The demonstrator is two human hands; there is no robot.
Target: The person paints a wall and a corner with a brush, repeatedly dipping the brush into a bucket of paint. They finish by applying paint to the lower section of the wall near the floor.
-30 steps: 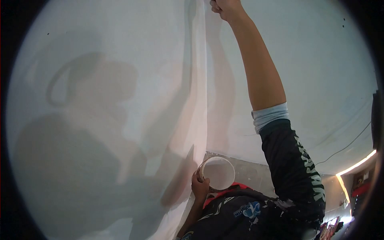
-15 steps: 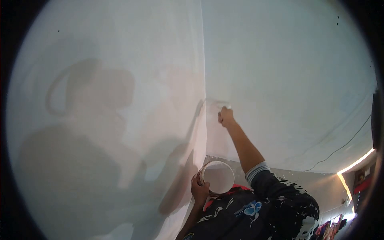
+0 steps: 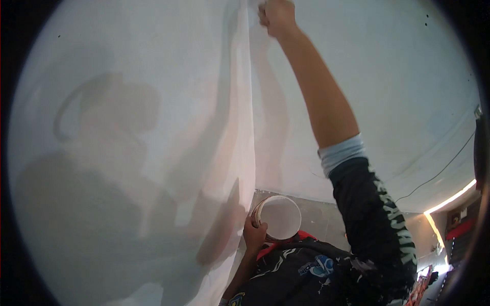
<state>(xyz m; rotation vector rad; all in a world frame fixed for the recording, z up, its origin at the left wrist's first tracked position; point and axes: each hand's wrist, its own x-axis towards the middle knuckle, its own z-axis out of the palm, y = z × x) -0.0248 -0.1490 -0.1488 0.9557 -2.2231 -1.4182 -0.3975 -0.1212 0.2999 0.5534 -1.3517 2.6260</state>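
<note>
My left hand [image 3: 254,232] grips the side of a white round bucket [image 3: 280,218] close to my chest, its thumb over the rim. The inside of the bucket looks pale. My right hand [image 3: 277,16] is raised at the top edge of the view, in front of the right wall [image 3: 388,92] and near the wall corner. Its fingers are curled closed, and whatever they hold is cut off or hidden.
The left wall [image 3: 117,41] carries large shadows. A thin dark cable [image 3: 440,173] runs along the lower right wall. Grey floor [image 3: 319,217] lies below the bucket. At the right edge are a bright strip of light and colourful cloth [image 3: 421,289].
My right hand has moved up along the wall near the corner, from mid-view to the top edge, and the arm has stretched out. My left hand still holds the bucket at nearly the same place.
</note>
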